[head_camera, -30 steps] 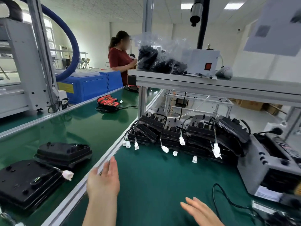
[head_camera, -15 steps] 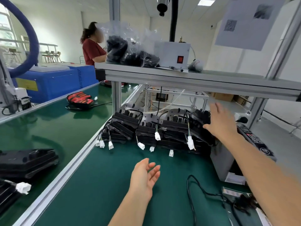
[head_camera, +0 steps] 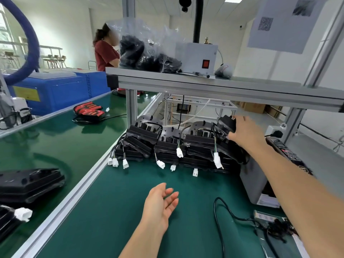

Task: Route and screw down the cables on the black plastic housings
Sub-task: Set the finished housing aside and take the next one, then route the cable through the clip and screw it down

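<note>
At two o'clock the right hand (head_camera: pixel 243 134) has its fingers clamped round the rightmost black plastic housing (head_camera: pixel 225 125); at six, the left hand (head_camera: pixel 160 203) hovers palm-up, fingers loosely apart.

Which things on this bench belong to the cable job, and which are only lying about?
Job: stack of black housings; top right housing, gripped by the right hand; white cable connectors.
Lying about: red-and-black unit on the belt; plastic bag and white switch box on the shelf; loose black cord.
</note>
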Tool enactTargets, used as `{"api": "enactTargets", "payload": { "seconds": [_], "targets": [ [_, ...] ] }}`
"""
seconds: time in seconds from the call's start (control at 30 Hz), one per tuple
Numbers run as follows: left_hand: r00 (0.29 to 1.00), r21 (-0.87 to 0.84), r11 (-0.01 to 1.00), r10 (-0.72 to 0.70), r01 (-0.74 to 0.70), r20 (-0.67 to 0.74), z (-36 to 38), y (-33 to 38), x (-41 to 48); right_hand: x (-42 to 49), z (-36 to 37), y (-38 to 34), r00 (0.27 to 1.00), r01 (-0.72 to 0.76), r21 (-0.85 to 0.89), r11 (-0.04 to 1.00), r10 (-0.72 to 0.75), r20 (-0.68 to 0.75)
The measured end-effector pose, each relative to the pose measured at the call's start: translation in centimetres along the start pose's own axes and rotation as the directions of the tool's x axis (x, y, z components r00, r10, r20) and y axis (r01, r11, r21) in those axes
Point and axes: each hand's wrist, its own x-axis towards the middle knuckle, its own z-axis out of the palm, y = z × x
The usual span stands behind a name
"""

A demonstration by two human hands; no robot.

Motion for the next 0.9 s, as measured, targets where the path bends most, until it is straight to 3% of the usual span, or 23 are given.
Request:
{"api": "enactTargets", "payload": {
  "seconds": [0.13, 0.37, 0.57, 0.7, 0.83, 0.9],
  "targets": [
    [0.998, 0.066, 0.997, 0.021, -0.025, 0.06, 0.4, 1.2, -0.6, -2.9, -3.0, -1.0, 0.972, 0.114, 0.215, 0.97, -0.064, -0.228],
    [0.955, 0.28, 0.956, 0.007, -0.094, 0.296, 0.8, 4.9, -2.7, -16.3, -5.7, -5.4, 0.852, 0.409, 0.215, 0.887, -0.287, -0.437],
    [0.939, 0.578, 0.802, -0.066, -0.151, 0.338, -1.8, 5.6, -4.6, -26.7, -2.1, -9.2, 0.785, 0.6, 0.188, 0.777, -0.529, -0.322],
    [0.931, 0.673, 0.719, -0.101, -0.175, 0.35, -4.8, 3.9, -5.2, -29.8, -1.2, -10.3, 0.811, 0.574, 0.241, 0.783, -0.503, -0.299],
    [0.924, 0.709, 0.687, -0.147, -0.162, 0.354, -6.5, 2.7, -5.6, -32.0, -0.5, -10.6, 0.775, 0.619, 0.22, 0.754, -0.54, -0.329],
    [0.918, 0.72, 0.667, -0.138, -0.191, 0.372, -6.8, 2.6, -5.8, -32.7, -0.6, -10.3, 0.779, 0.627, 0.271, 0.73, -0.578, -0.246]
  ]
}}
